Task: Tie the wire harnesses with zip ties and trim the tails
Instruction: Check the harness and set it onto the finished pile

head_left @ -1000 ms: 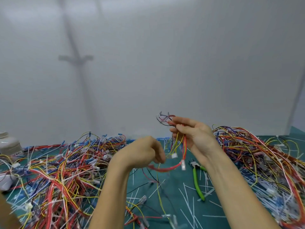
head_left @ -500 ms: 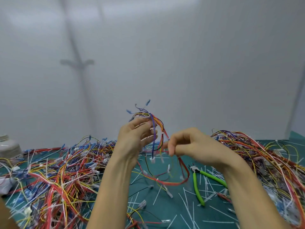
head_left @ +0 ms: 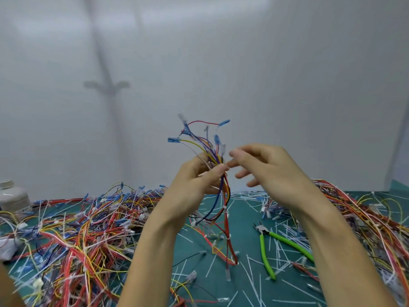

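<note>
– One view only, the head camera. Left hand (head_left: pixel 194 180) is curled around the wire harness (head_left: pixel 222 196), gripping it mid-length. It's held up in front of the pale wall, above the green mat (head_left: pixel 243 220).
– Right hand?
– Right hand (head_left: pixel 267 169) has fingers apart and loosely straight, holding nothing I can see. Its tips sit just beside the wires above the left hand's grip. Touching or not, cannot tell, it's blurred.
– Risks?
– My guesses. The top ends fan out loose, so a tie put there could miss a strand. The lower end hangs to the mat near the left wire pile (head_left: pixel 77 231), so a lift could snag it and drag other wires along. I can't make out a fresh tie in either hand, and a one-handed hold while fetching one may let the bundle slip. The cutters (head_left: pixel 264 249) lie on the mat right of the hanging end. Trimming tight against the red wires could nick the insulation.
– Harness look?
– Thin mixed wires: red, yellow, blue, purple, black. Blue connectors (head_left: pixel 223 122) splay at the top. White zip ties (head_left: pixel 224 207) already cinch the lower run in at least two spots. The bottom end reaches the mat among cut tails (head_left: pixel 285 234).
– Rest?
– Right wire pile (head_left: pixel 365 218), white bottle (head_left: pixel 12 196) far left.
</note>
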The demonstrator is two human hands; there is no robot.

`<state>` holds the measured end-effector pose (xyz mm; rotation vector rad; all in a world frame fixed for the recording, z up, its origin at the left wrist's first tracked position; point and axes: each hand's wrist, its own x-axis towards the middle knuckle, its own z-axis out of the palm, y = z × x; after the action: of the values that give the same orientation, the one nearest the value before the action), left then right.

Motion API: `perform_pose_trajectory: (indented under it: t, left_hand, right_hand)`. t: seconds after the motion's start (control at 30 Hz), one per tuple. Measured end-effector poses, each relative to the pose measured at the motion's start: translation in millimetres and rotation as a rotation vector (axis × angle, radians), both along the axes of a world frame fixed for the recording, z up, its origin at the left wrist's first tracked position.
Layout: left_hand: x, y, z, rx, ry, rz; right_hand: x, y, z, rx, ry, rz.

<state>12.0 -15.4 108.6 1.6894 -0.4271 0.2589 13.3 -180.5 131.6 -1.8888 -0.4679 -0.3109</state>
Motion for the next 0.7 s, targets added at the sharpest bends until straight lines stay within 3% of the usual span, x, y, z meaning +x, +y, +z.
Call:
perform_pose_trajectory:
  t: [0.1, 0.27, 0.43, 0.57, 0.7]
  left_hand:
    - [-3.8, -3.2, 2.5, 0.119, -0.082, -0.054]
    - [-14.6, -3.2, 10.6, 0.184, -0.081, -0.076]
    - [-20.2, -2.3, 20.0, -0.045, 0.010, -0.007]
    - [-19.3, 1.4, 21.2, -0.210, 0.057, 0.064]
    - [-17.5, 0.1, 20.0, -0.362, 0.063, -0.035]
  right_hand:
    - [-0.5, 3.8, 0.0, 0.007, -0.088, -0.010]
    - [-6.5, -2.4, -3.9, 0.261, -0.105, 0.046]
    - [-7.7, -8.4, -2.1, 0.434, 0.020, 0.064]
    - [-11.7, -9.9, 1.2, 0.429, 0.036, 0.095]
    - [-13.9, -7.2, 1.0, 0.415, 0.038, 0.100]
